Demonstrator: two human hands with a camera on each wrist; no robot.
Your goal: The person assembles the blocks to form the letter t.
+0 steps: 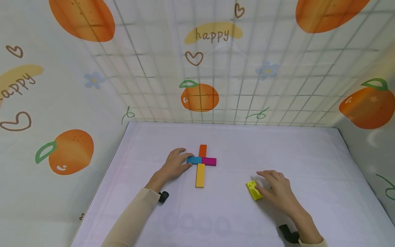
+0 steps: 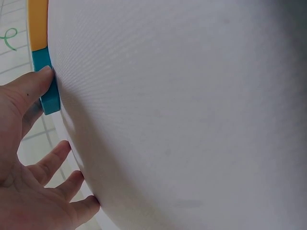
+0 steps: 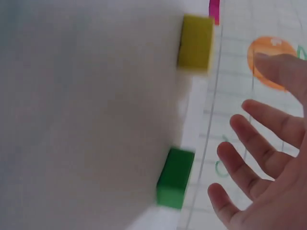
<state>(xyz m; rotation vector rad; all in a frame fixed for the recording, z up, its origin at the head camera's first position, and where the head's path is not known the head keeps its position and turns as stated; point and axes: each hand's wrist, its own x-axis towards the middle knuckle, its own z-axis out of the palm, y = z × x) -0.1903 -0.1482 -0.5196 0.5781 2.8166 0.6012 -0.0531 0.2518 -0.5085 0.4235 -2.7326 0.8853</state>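
My left hand (image 1: 174, 164) pinches the outer end of a blue block (image 1: 195, 160) between thumb and index finger, while its other fingers are spread on the table. Against the blue block's right end lies a magenta block (image 1: 208, 161). An orange block (image 1: 202, 150) stretches away behind that joint, and an amber block (image 1: 200, 176) runs towards me in front of it, making a cross. Over to the right, my right hand (image 1: 279, 192) hovers with parted fingers beside a bright yellow block (image 1: 253, 190), overlapping it in the head view. A green block (image 3: 175, 177) shows below it in the right wrist view.
A white tabletop (image 1: 228, 212) bears the blocks. Printed cloth walls (image 1: 154, 99) with oranges and grid lines rise at the back and sides. The green block is hidden behind my right hand in the head view.
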